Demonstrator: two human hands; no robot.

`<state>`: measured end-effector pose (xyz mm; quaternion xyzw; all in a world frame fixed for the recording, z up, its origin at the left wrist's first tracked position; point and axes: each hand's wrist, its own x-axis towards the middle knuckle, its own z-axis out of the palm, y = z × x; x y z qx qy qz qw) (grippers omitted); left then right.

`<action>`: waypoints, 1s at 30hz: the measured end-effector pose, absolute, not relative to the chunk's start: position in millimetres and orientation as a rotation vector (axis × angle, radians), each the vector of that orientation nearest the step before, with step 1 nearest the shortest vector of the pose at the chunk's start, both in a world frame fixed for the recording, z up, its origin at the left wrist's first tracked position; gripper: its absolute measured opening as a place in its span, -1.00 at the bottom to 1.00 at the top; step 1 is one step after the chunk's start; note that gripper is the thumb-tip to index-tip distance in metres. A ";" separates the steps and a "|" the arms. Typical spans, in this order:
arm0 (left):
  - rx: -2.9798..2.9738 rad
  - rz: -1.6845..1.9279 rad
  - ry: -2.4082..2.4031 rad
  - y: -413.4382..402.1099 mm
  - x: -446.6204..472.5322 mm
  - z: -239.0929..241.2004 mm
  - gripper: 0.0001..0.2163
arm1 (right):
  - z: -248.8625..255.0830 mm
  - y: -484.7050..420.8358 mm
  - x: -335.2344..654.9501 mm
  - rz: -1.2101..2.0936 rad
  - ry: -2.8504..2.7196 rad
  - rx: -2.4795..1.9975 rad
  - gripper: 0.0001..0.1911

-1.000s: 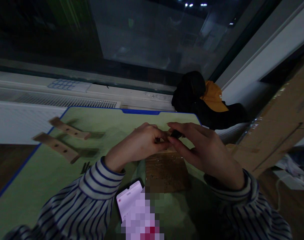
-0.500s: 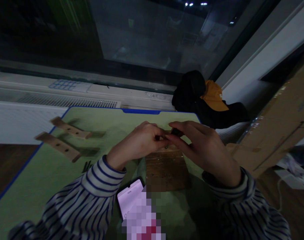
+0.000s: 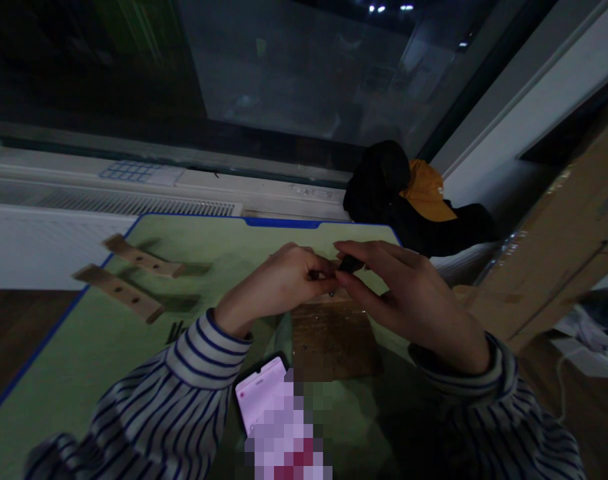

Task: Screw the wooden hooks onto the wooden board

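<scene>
My left hand (image 3: pixel 279 283) and my right hand (image 3: pixel 409 300) meet fingertip to fingertip above a brown wooden board (image 3: pixel 331 340) on the green mat (image 3: pixel 84 360). The right fingers pinch a small dark object (image 3: pixel 351 265). The left fingers are curled in a pinch against it; what they hold is too small and dark to name. Both wrists wear striped sleeves.
Two wooden slats with holes (image 3: pixel 134 277) lie at the mat's left. A few dark screws (image 3: pixel 173 331) lie near my left sleeve. A lit phone (image 3: pixel 269 407) rests below the board. A dark bag with an orange cap (image 3: pixel 409 197) sits behind; cardboard (image 3: pixel 559 247) leans at right.
Both hands stay joined over the board, with only small finger shifts around the dark object. The view has drifted slightly.
</scene>
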<state>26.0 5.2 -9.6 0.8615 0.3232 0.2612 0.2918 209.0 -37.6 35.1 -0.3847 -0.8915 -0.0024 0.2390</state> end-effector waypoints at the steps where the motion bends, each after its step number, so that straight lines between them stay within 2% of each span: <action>1: 2.285 0.691 0.847 5.1 25.7 -8.9 -0.82 | 35.3 -37.8 209.0 -0.002 -2.442 -1.051 -0.64; 7: 2.243 0.640 0.833 4.8 23.6 -6.7 -0.81 | 32.8 -36.2 207.5 -0.022 -2.423 -1.031 -0.73; 18: 2.171 0.719 0.844 4.2 26.5 -6.4 -0.85 | 32.5 -35.7 208.0 -0.063 -2.407 -1.052 -0.69; 23: 2.220 0.686 0.853 6.0 25.0 -9.8 -0.81 | 33.8 -38.8 207.7 -0.005 -2.420 -1.052 -0.61; 30: 2.255 0.671 0.789 4.2 23.5 -6.5 -0.81 | 32.3 -38.2 208.4 -0.024 -2.414 -1.035 -0.69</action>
